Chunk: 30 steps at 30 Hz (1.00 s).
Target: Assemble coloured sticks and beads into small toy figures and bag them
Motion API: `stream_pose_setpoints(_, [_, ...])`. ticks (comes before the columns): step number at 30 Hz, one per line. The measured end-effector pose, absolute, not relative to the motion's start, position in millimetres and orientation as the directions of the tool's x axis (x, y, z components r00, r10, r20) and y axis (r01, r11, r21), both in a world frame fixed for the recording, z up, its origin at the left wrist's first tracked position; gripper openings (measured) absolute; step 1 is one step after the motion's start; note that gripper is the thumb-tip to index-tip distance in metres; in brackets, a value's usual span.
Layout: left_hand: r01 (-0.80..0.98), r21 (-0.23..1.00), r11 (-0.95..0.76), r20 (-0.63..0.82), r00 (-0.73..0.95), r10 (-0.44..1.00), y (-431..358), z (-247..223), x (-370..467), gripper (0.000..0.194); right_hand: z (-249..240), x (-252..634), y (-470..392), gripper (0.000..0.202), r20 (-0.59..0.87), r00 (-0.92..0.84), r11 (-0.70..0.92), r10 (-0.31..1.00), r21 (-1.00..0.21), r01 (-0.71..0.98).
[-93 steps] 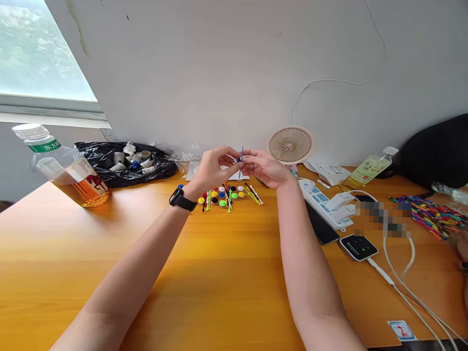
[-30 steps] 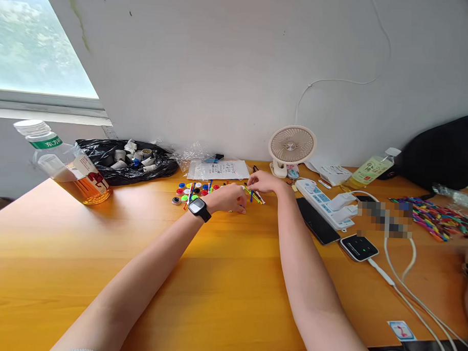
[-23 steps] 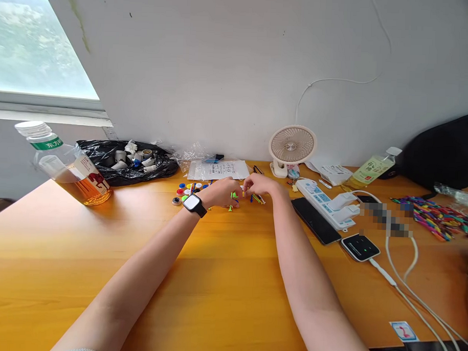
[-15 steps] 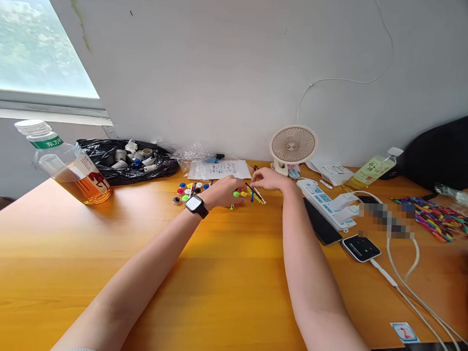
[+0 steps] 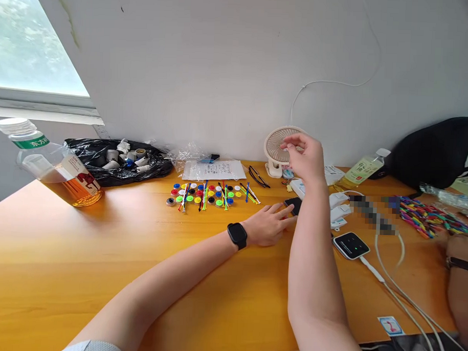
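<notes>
My left hand (image 5: pixel 266 225) is low over the table, palm down and fingers spread, with its fingertips at the near end of a dark phone (image 5: pixel 293 205). I cannot tell whether they touch it. My right hand (image 5: pixel 308 156) is raised in front of a small beige fan (image 5: pixel 277 145), its fingers loosely bent and apart from the thumb, with nothing visible in it. Left of my hands, small coloured round pieces (image 5: pixel 198 200) lie in rows. Thin coloured plastic sticks (image 5: pixel 204 197) lie between them, and a blue stick (image 5: pixel 247 192) is at the right end.
At left stands a large bottle of amber drink (image 5: pixel 74 182) beside a black plastic bag (image 5: pixel 142 175) of pipe fittings. Glasses (image 5: pixel 259 177) and a white packet (image 5: pixel 214 170) lie behind the pieces. To the right are a charging device (image 5: pixel 350 245), cables, coloured pens (image 5: pixel 428 218) and another person's arm (image 5: pixel 460 280).
Both hands have left the coloured pieces. My left hand moved right, toward the phone, and opened; my right hand rose in front of the fan. The view shifted slightly right.
</notes>
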<state>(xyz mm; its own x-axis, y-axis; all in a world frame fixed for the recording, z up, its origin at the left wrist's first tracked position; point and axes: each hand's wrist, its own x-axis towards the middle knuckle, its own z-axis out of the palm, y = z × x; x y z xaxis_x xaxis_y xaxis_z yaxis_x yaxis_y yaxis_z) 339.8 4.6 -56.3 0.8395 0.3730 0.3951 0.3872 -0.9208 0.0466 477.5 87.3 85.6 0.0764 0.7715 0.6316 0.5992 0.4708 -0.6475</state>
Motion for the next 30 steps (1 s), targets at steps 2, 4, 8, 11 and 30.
stream_pose_setpoints(2, [0.404,0.034,-0.914,0.359,0.849,0.388,12.4,-52.3,352.3,0.030,87.0,476.0,87.7,0.017,0.702,0.108,0.510,0.704,-0.606,0.610])
stream_pose_setpoints(4, [0.434,0.049,-0.900,0.336,0.841,0.424,19.5,-47.8,359.6,0.019,89.2,474.8,86.3,0.018,0.737,0.123,0.530,0.664,-0.581,0.618])
stream_pose_setpoints(8, [0.507,0.132,-0.852,0.348,0.781,0.518,32.7,-32.2,345.9,0.012,92.2,474.0,83.4,0.018,0.660,0.080,0.495,0.747,-0.632,0.597])
stream_pose_setpoints(11, [0.486,0.494,-0.721,0.424,0.590,0.687,47.3,-13.1,307.9,0.015,89.0,472.0,85.7,0.015,0.493,0.025,0.367,0.870,-0.680,0.635])
stream_pose_setpoints(30, [0.004,0.876,-0.483,0.461,0.287,0.840,76.7,32.8,186.8,0.041,61.4,385.3,85.7,0.018,0.178,-0.425,0.294,0.887,-0.929,0.225])
